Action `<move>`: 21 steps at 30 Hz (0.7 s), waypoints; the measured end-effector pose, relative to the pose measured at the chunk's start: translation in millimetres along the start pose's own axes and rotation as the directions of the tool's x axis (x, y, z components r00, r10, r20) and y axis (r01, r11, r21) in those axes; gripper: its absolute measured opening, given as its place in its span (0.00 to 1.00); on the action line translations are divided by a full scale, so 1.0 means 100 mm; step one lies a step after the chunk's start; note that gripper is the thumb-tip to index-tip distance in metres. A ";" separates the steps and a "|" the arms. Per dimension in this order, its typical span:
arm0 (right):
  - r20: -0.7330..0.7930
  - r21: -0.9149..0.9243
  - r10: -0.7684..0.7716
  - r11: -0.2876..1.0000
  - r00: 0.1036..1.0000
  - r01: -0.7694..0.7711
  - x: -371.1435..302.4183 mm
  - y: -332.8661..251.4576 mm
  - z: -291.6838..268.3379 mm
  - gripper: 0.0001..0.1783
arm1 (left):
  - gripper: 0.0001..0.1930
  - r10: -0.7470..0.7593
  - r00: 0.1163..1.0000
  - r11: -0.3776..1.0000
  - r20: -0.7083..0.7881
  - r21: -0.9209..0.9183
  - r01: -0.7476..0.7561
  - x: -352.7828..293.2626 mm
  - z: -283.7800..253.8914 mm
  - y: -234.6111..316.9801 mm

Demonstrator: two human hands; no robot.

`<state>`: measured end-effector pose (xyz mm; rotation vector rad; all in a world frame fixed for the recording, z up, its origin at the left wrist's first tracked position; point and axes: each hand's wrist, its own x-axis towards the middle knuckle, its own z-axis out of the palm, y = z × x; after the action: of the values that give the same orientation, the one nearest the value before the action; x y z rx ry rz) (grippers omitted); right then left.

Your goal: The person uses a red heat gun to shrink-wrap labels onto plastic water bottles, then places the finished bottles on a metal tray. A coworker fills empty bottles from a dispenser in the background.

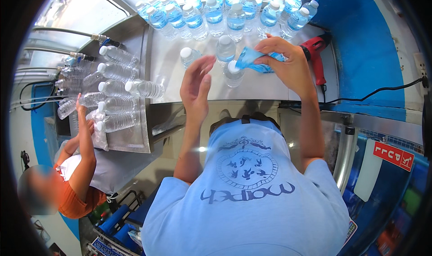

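Note:
My right hand (290, 60) pinches several thin blue plastic bottle labels (249, 58) between thumb and fingers, over the white worktop. One end of them hangs beside the cap of a clear water bottle (234, 77) that stands near the front edge and shows no label. My left hand (196, 87) is held up left of that bottle, fingers apart and nothing in them. Just beyond its fingertips stands another capped bottle (189, 56), partly hidden by the hand. A bottle with a blue label (225, 51) stands behind the unlabelled one.
Labelled bottles (236, 22) crowd the back of the worktop. A red heat gun (313, 53) lies at the right, its black cord (373, 94) running to the wall. On the left, unlabelled bottles (114, 89) lie in a steel sink (143, 116), where a co-worker's hands (83, 112) reach in.

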<state>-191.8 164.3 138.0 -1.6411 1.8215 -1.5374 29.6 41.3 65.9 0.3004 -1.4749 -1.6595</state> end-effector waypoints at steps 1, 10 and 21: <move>0.055 0.014 -0.050 0.999 0.997 0.049 0.09 -0.11 0.03 0.12 | 0.26 -0.013 0.998 1.000 0.065 0.018 0.012 0.09 0.00 0.07; 0.228 0.226 -0.093 0.973 0.969 0.041 0.37 -0.04 0.25 0.07 | 0.17 0.112 0.899 0.993 0.423 -0.009 -0.119 0.68 -0.20 0.04; 0.389 0.252 -0.167 0.965 0.906 0.070 0.34 0.14 0.13 0.05 | 0.14 0.129 0.883 0.984 0.452 0.052 -0.171 0.69 -0.18 0.00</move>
<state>-201.2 126.3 136.2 -1.8170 1.2946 -1.2706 1.5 -20.9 85.2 -0.1626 -1.8650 -1.6026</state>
